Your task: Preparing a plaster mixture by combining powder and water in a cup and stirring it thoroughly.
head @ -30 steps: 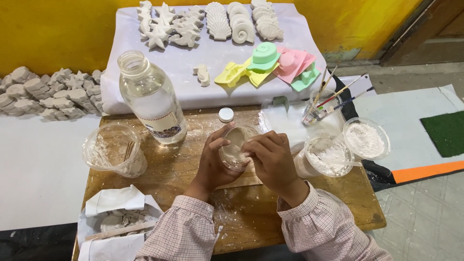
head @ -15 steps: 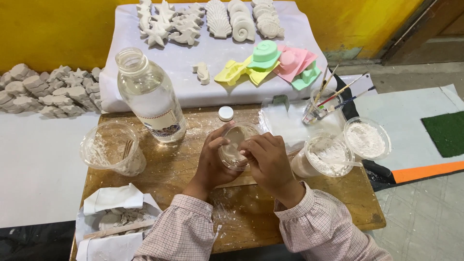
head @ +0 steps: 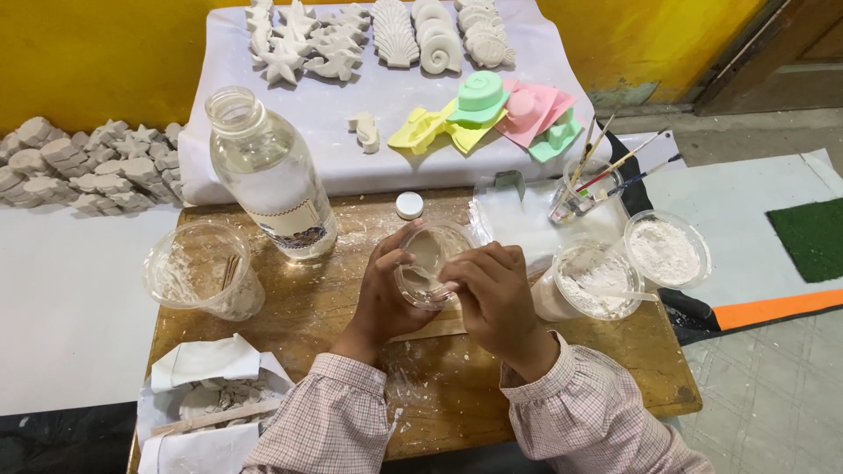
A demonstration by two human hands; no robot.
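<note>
Plaster-grey mix in a clear cup, held by both hands

Clear plastic cup (head: pixel 428 263) tilted toward the camera, over the middle of the wooden counter (head: pixel 369 369), so that the grey wet mix inside shows and can be reached. Left hand (head: pixel 386 294) wrapped around the left side of the cup from below, grip closed on it, probably to keep it steady at this angle. Right hand (head: pixel 493 294) at the right rim of the cup, fingers curled and pressed on the edge, possibly around a small stirring tool; cannot tell for sure, because the fingers hide it.

Just to the left and farther, a tall glass bottle (head: pixel 272 175) of clear liquid, open, with its small white cap (head: pixel 408 204) lying beside, near the cup. At the left edge of the counter, a used plastic cup with sticks (head: pixel 200 272). To the right, two cups of white powder (head: pixel 588 283) (head: pixel 666 250), near enough for the right hand. Farther right, a jar of brushes (head: pixel 580 195). Far behind, on a white cloth (head: pixel 351 158), white cast shells and stars (head: pixel 395 35) and coloured moulds (head: pixel 487 110). Near left, a crumpled paper (head: pixel 206 395) with scraps. Nothing between the hands and the powder cups; only the bottle standing close on the left side.
</note>
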